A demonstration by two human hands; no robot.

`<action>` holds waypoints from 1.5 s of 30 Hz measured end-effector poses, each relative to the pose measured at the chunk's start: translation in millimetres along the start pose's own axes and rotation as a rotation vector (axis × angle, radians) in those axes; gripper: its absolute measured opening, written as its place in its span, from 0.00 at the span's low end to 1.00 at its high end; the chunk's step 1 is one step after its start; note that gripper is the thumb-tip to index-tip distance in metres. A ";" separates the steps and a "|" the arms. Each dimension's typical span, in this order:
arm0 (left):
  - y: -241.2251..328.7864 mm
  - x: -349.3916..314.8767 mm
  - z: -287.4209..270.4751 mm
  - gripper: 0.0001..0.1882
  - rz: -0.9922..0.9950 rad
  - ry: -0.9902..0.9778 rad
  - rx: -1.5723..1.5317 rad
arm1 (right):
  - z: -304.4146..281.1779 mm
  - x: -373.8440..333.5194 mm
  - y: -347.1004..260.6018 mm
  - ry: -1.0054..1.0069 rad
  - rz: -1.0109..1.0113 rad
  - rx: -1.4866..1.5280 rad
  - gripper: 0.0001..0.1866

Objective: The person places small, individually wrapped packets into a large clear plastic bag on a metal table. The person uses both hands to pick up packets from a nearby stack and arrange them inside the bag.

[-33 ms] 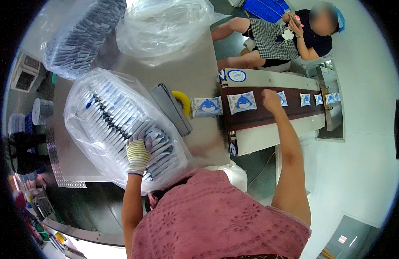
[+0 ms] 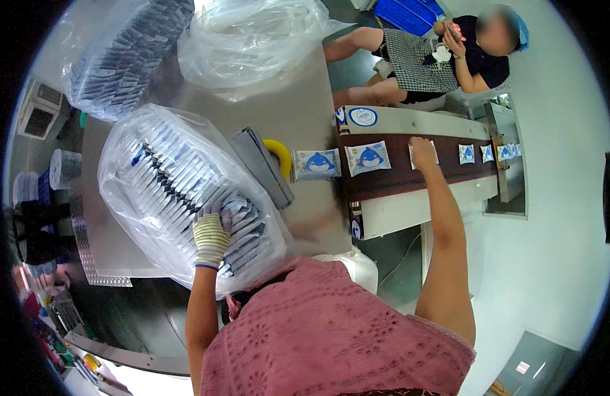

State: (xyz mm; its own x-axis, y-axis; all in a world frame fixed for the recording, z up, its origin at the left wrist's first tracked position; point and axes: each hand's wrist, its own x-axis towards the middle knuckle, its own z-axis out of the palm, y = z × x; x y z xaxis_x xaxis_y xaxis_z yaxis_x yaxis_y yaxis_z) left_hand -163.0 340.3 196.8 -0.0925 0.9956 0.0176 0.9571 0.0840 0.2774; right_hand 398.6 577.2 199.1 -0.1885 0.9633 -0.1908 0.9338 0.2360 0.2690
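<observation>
My left hand [image 2: 211, 237], in a glove with a yellow-and-white striped cuff, lies inside a clear plastic bag [image 2: 123, 188]. Its fingers are stretched out over rows of upright sealed packets [image 2: 169, 181]. My bare right hand [image 2: 422, 156] reaches over the dark red conveyor belt [image 2: 394, 188], its fingers closed on a white-and-blue packet [image 2: 435, 150] that it partly covers. Left of it on the belt is another packet [image 2: 368, 158] with a blue whale-like picture. One more packet [image 2: 317, 164] rests on the metal table at the belt's end.
A folded grey sheet [image 2: 262, 165] and a yellow tape roll [image 2: 278, 157] sit on the metal table [image 2: 272, 99]. Beyond are a filled bag [image 2: 123, 63] and loose clear plastic [image 2: 252, 43]. Several packets [image 2: 467, 154] follow along the belt. A seated person [image 2: 463, 59] holds a phone.
My right hand has moved slightly right, from beside the packet to over it. The nearest packet on the belt has shifted a little left. My left hand stays put.
</observation>
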 end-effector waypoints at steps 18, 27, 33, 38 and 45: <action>-3.3 3.7 5.0 0.19 -0.076 -0.044 -0.018 | -29.1 65.2 -185.7 -0.245 -0.767 0.595 0.26; -8.4 -2.1 5.2 0.20 0.021 0.040 0.000 | -38.0 -21.1 -265.7 -0.464 -0.339 0.304 0.48; -10.6 0.3 2.0 0.19 0.051 -0.035 -0.004 | -1.3 -67.3 -266.5 -0.063 -0.515 0.416 0.50; -13.9 -2.5 0.7 0.21 0.033 -0.057 -0.021 | -19.3 -107.0 -282.6 -0.204 -0.336 0.346 0.52; -9.2 -2.2 -10.6 0.22 0.002 -0.124 -0.105 | 73.9 -205.3 -307.3 0.197 -0.415 0.073 0.38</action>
State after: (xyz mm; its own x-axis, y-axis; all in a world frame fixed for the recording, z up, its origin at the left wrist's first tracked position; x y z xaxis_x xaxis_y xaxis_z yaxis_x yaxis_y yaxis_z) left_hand -174.5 336.8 204.5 -0.0499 0.9939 -0.0983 0.9227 0.0835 0.3763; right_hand 172.8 297.5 85.8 -0.5987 0.7966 -0.0836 0.7846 0.6042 0.1391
